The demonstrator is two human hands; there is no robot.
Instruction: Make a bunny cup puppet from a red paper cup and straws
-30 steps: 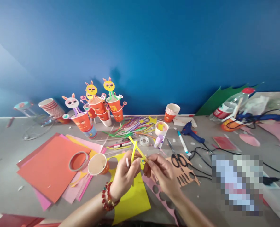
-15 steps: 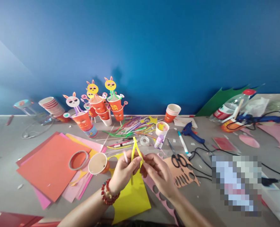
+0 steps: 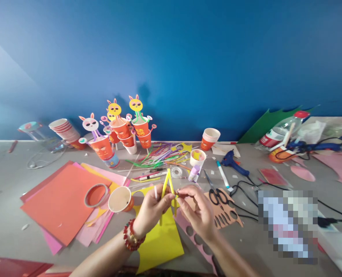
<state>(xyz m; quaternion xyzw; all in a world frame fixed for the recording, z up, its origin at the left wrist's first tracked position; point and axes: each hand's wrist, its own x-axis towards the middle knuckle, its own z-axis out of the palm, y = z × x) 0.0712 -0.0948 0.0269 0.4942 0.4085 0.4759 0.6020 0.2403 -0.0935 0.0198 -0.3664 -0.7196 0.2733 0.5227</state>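
Observation:
A yellow strip [image 3: 165, 184], bent into a narrow upside-down V, stands up between my two hands. My left hand [image 3: 152, 207], with a red bead bracelet at the wrist, is closed on it, and a short white stick pokes out between the fingers. My right hand [image 3: 198, 207] is just right of the strip, thumb and forefinger curled close together near its lower right leg; whatever is between those fingertips is too small to make out. Below the hands lies a yellow sheet [image 3: 161, 246]. An empty paper cup [image 3: 120, 199] tilts to the left of my left hand.
Orange and pink sheets [image 3: 64, 204] with a tape roll [image 3: 96, 195] lie left. Behind are rabbit-faced cups [image 3: 103, 148] and coloured strips [image 3: 165, 154]. Scissors [image 3: 217, 196], a blue glue gun [image 3: 234, 163], black cables and a bottle [image 3: 277, 132] are on the right.
My right fingertips have drawn slightly away from the yellow strip and the fingers are raised a little. The strip has shifted slightly right and is more upright.

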